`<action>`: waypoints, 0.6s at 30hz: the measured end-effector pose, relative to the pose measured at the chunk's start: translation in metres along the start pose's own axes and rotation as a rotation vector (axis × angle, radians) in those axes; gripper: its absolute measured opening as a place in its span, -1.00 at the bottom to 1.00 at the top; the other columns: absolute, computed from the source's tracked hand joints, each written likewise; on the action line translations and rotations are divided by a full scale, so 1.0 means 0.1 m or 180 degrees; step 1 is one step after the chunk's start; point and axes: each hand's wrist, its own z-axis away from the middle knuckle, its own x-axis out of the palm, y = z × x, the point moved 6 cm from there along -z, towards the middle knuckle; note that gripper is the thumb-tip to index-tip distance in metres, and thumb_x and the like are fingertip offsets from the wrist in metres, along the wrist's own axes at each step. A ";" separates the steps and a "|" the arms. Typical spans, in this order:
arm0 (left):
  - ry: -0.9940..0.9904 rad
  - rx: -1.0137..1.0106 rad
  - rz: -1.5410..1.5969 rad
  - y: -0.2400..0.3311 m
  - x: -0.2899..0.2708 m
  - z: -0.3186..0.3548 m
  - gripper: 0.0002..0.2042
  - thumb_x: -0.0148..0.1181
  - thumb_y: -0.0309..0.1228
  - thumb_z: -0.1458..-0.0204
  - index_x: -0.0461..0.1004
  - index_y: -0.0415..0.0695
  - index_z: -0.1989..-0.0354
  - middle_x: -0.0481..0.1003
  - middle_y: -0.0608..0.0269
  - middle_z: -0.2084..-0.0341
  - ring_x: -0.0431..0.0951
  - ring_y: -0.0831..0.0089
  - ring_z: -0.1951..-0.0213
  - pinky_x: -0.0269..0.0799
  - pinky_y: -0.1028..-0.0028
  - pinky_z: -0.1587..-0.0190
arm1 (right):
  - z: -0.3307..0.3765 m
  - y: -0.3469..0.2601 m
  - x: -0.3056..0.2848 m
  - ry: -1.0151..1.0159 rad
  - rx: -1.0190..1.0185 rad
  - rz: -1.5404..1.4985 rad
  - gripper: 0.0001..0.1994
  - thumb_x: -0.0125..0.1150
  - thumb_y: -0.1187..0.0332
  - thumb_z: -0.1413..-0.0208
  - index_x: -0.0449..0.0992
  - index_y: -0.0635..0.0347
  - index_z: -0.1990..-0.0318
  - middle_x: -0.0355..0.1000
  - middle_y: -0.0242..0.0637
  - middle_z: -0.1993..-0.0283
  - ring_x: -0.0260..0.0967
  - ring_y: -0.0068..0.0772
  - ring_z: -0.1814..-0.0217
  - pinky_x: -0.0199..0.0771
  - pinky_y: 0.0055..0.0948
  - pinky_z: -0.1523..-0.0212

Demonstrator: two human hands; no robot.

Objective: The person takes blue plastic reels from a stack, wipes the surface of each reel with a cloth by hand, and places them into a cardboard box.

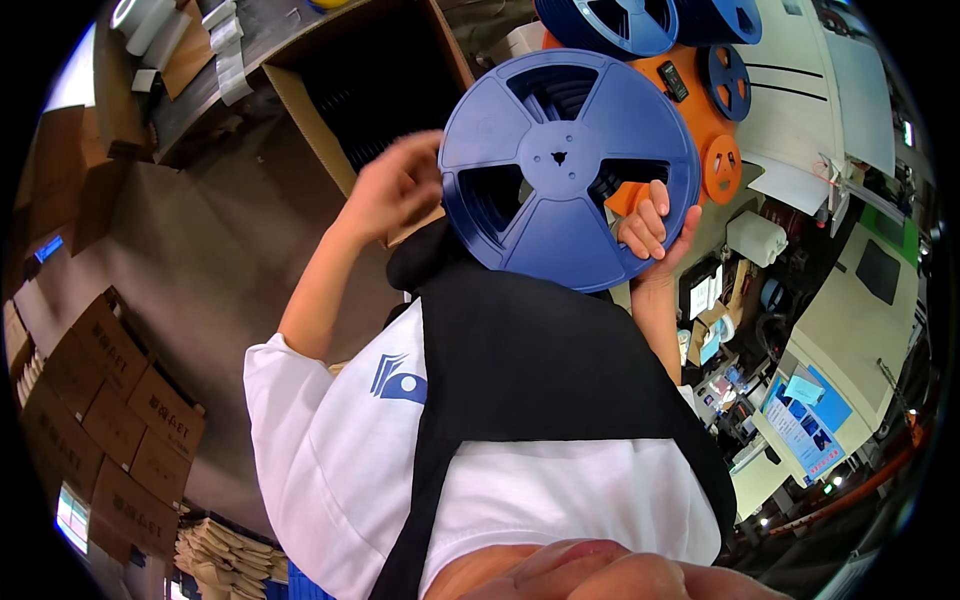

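A large blue plastic reel (540, 175) with wide cut-out windows and a small central hole faces up in front of my chest. My right hand (650, 235) grips it at its lower right, fingers curled over through a window and the thumb by the outer rim. Beside the left rim is my left hand (400, 190), its fingers smeared by motion. Whether it touches the reel I cannot tell. Behind the left hand, an open cardboard box (305, 125) holds dark, ribbed round edges, hard to make out.
Beyond the held reel stands an orange machine (650, 75) carrying more blue reels (735, 85) and an orange disc (721, 168). A workbench (270, 30) with rolls lies far left. Stacked cartons (110, 420) stand at lower left; pale machines (850, 340) line the right.
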 end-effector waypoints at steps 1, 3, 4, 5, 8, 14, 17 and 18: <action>0.0778 0.0246 0.0259 0.00 -0.16 -0.08 -0.58 0.14 -0.64 0.08 0.27 -0.14 -0.01 0.37 0.21 0.01 0.42 0.41 0.07 0.34 0.45 0.02 | 0.00 0.01 0.03 -0.0009 0.0014 0.0071 -0.60 0.08 0.00 -0.12 0.17 0.15 0.35 0.08 -0.49 0.66 0.14 -0.65 0.74 0.16 -0.60 0.66; 0.1799 0.0125 0.0954 -0.06 -0.05 -0.33 -0.78 0.01 -0.55 -0.07 0.27 -0.20 0.09 0.38 0.12 0.13 0.39 0.42 0.10 0.30 0.47 0.00 | 0.00 0.04 0.09 -0.0025 0.0084 0.0190 -0.58 0.08 -0.04 -0.10 0.17 0.13 0.35 0.07 -0.50 0.68 0.11 -0.67 0.77 0.16 -0.62 0.67; 0.1664 -0.0282 0.1203 -0.14 0.18 -0.47 -0.80 0.04 -0.51 -0.05 0.29 -0.21 0.14 0.38 0.14 0.24 0.37 0.37 0.15 0.29 0.43 0.04 | -0.06 0.08 0.10 -0.0093 0.0201 0.0202 -0.58 0.08 -0.05 -0.09 0.18 0.12 0.35 0.07 -0.50 0.68 0.11 -0.67 0.78 0.16 -0.62 0.67; 0.1430 0.0166 -0.0067 0.33 0.40 -0.57 -0.81 0.09 -0.49 -0.01 0.32 -0.18 0.19 0.35 0.15 0.33 0.36 0.30 0.22 0.28 0.36 0.09 | -0.06 0.10 0.12 -0.0135 0.0252 0.0243 -0.58 0.09 -0.06 -0.09 0.18 0.12 0.35 0.07 -0.51 0.69 0.10 -0.68 0.78 0.16 -0.63 0.67; 0.1140 0.1724 -0.0277 0.70 0.93 -0.60 -0.85 0.15 -0.51 0.06 0.32 -0.14 0.33 0.34 0.08 0.41 0.36 0.19 0.29 0.26 0.35 0.13 | -0.09 0.19 0.22 -0.0231 0.0498 0.0493 -0.56 0.09 -0.10 -0.06 0.18 0.10 0.37 0.06 -0.52 0.69 0.09 -0.70 0.79 0.17 -0.65 0.67; 0.1526 0.0236 -0.0168 -0.22 0.70 -0.95 -0.96 0.06 -0.58 0.02 0.37 -0.21 0.38 0.42 0.02 0.44 0.42 0.24 0.35 0.33 0.34 0.23 | -0.10 0.19 0.22 -0.0198 0.0535 0.0599 -0.55 0.10 -0.11 -0.06 0.20 0.10 0.39 0.06 -0.52 0.69 0.10 -0.69 0.78 0.14 -0.65 0.67; 0.0976 0.1527 -0.0196 0.67 0.99 -0.67 -0.88 0.10 -0.60 0.11 0.35 -0.15 0.37 0.39 0.13 0.36 0.36 0.14 0.27 0.28 0.32 0.19 | -0.04 0.20 0.15 -0.0128 0.0514 0.0514 -0.55 0.09 -0.11 -0.06 0.20 0.10 0.39 0.07 -0.52 0.69 0.10 -0.69 0.77 0.14 -0.64 0.67; 0.1075 0.1428 -0.0229 0.59 0.99 -0.67 -0.88 0.09 -0.60 0.09 0.35 -0.16 0.36 0.39 0.13 0.36 0.37 0.16 0.28 0.29 0.33 0.18 | -0.04 0.21 0.16 -0.0141 0.0522 0.0519 -0.56 0.09 -0.11 -0.06 0.20 0.10 0.38 0.07 -0.51 0.69 0.10 -0.68 0.77 0.14 -0.64 0.67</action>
